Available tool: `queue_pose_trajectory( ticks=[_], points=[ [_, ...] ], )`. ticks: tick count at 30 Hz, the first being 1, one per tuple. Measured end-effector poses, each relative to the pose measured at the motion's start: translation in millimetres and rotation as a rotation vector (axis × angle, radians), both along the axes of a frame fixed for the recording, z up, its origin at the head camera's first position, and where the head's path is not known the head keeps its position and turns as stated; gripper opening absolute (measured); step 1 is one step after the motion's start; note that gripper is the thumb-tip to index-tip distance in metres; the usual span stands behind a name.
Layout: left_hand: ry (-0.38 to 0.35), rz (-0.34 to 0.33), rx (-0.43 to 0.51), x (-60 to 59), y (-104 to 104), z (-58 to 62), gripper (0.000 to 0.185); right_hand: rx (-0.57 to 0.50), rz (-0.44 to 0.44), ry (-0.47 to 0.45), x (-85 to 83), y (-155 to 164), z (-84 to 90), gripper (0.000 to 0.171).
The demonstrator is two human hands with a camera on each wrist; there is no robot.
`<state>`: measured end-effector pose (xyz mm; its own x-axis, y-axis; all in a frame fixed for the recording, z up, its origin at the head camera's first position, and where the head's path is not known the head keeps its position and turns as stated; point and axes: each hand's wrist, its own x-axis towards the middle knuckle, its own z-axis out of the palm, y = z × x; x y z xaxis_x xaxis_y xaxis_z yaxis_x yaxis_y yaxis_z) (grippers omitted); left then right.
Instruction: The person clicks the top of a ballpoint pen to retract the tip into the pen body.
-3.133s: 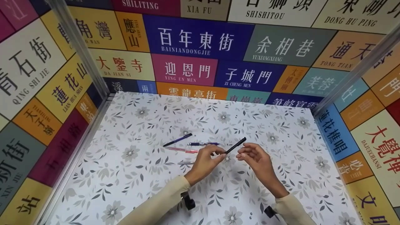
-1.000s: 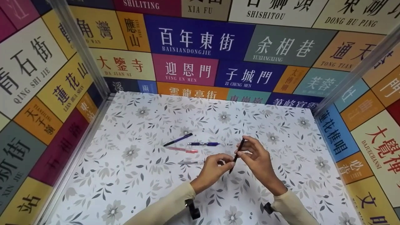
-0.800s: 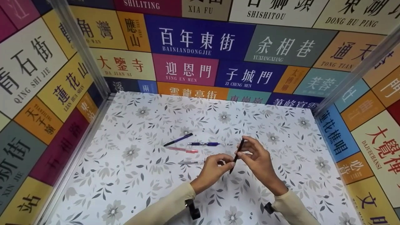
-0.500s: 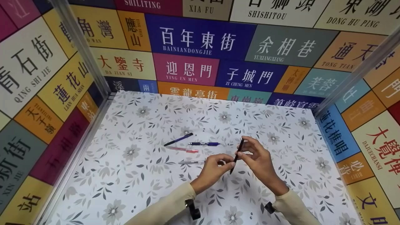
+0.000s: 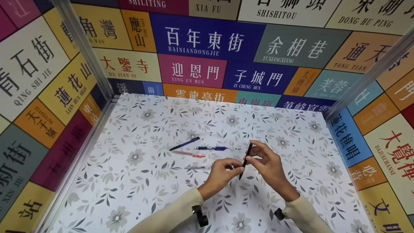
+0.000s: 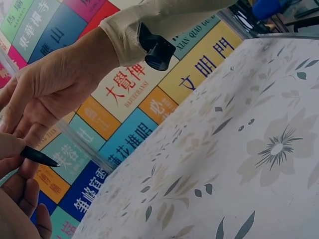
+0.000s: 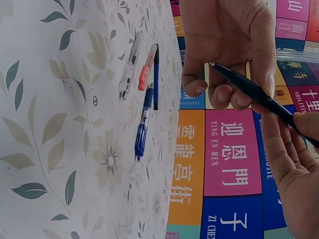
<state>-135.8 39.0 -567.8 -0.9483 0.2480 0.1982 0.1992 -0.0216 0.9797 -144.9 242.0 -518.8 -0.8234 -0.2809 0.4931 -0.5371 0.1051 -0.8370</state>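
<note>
In the head view a slim black pen [image 5: 245, 161] slants above the table, held by both hands. My left hand [image 5: 222, 174] pinches its lower part between thumb and finger. Higher up, my right hand [image 5: 266, 165] pinches it with the thumb against the fingers. The right wrist view shows the black pen [image 7: 244, 87] with its pointed tip bare. In the left wrist view only the tip end of the pen [image 6: 40, 157] shows; fingers hide the rest.
Left of the hands lie a dark blue-black pen [image 5: 184, 144], a blue clear-barrelled pen [image 5: 211, 148], a pink pen [image 5: 189, 154] and a clear pen [image 5: 197, 167], partly behind the left hand. The flowered tabletop [image 5: 155, 200] is bounded by sign-printed walls [image 5: 207, 38].
Earlier, only the left hand gripped the black pen, with the right hand beside it. Since then the pen has turned steeper and the right hand has taken its upper part. Over the last second, hardly any movement.
</note>
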Motion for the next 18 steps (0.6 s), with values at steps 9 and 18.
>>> queue_pose_trajectory(
  ticks=[9,18],
  points=[
    [-0.016,0.009,-0.012,0.7,2.0,-0.4,0.009,-0.014,-0.006,0.003,0.0,1.6,-3.4,0.059],
    [-0.015,0.017,-0.016,0.8,3.9,-1.4,0.009,-0.021,-0.035,0.009,0.7,2.0,-5.7,0.057]
  ],
)
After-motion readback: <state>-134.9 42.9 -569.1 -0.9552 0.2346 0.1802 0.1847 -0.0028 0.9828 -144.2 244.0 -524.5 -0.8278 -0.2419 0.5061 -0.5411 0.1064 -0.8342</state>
